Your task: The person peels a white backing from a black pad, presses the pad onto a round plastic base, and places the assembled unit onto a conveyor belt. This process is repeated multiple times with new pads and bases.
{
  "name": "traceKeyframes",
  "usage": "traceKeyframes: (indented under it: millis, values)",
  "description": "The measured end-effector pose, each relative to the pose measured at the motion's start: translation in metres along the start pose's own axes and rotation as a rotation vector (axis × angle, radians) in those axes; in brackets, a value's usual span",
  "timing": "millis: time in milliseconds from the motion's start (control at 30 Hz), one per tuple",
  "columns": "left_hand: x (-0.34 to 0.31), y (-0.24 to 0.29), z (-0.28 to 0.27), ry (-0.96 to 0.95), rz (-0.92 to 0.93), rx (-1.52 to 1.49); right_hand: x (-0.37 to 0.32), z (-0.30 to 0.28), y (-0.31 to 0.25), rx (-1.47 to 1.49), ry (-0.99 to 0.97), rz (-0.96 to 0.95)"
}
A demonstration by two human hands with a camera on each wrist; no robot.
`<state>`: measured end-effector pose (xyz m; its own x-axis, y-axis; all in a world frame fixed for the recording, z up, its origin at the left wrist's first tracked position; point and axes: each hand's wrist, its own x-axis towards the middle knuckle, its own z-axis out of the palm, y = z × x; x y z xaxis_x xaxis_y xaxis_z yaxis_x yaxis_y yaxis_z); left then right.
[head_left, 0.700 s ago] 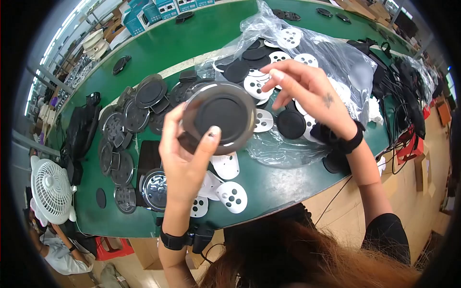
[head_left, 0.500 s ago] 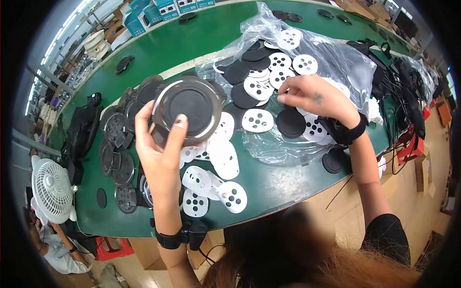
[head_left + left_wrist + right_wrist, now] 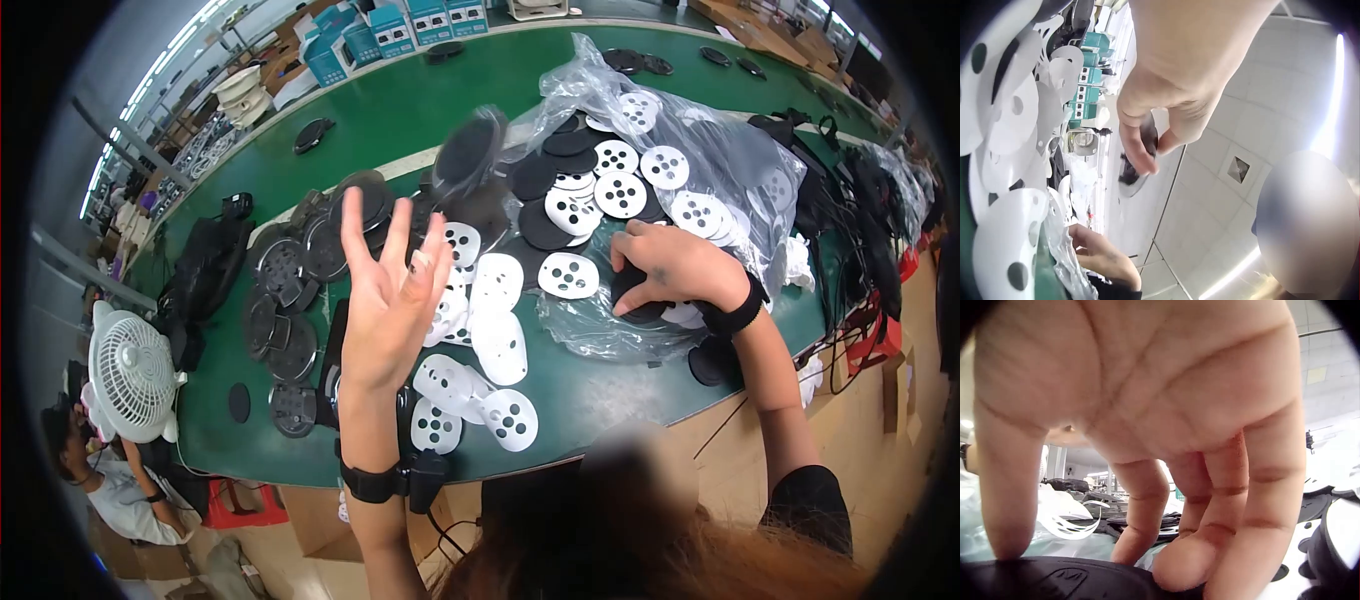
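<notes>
My left hand (image 3: 390, 310) is raised over the table with its fingers spread. A dark round disc (image 3: 470, 150) with a clear rim hangs blurred in the air beyond the fingertips. In the left wrist view that disc (image 3: 1130, 172) overlaps the fingers of my left hand (image 3: 1160, 119). My right hand (image 3: 680, 265) is bent down over a black round pad (image 3: 635, 300) on the plastic bag. Thumb and fingertips grip the pad (image 3: 1066, 578) near its edge in the right wrist view; a raised mark shows on top.
White pieces with round holes (image 3: 500, 350) lie scattered mid-table, with more on the clear plastic bag (image 3: 600, 335). Dark round housings (image 3: 290, 345) are heaped at left. A white fan (image 3: 135, 375) stands beside the table's left end. Black cables (image 3: 850, 220) are bunched at right.
My left hand has let go of the dark disc, which is now farther off, up and to the right. The right hand has come down onto the black pad.
</notes>
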<state>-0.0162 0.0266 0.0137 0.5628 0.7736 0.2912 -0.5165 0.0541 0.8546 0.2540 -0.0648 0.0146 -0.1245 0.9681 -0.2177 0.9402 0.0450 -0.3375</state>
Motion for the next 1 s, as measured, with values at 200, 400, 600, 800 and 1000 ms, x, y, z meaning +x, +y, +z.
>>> traceKeyframes:
  millis: [200, 400, 600, 800, 1000]
  values:
    - [-0.006, -0.005, -0.003, -0.065, -0.126, 0.156, 0.0, -0.001, 0.009, 0.032, 0.157, -0.161]
    - [-0.008, -0.01, 0.01, -0.137, -0.221, 0.324, -0.006, -0.02, -0.022, 0.508, 0.302, -0.164]
    - [-0.015, -0.018, 0.022, -0.24, -0.389, 0.344, -0.011, -0.011, -0.048, 1.036, 0.005, -0.205]
    - [-0.012, -0.008, 0.022, 0.089, -0.134, 0.331, 0.01, -0.025, -0.055, 0.796, 0.13, -0.246]
    - [-0.008, -0.009, 0.011, 0.356, 0.113, 0.337, 0.101, -0.023, -0.036, 0.025, 0.073, -0.398]
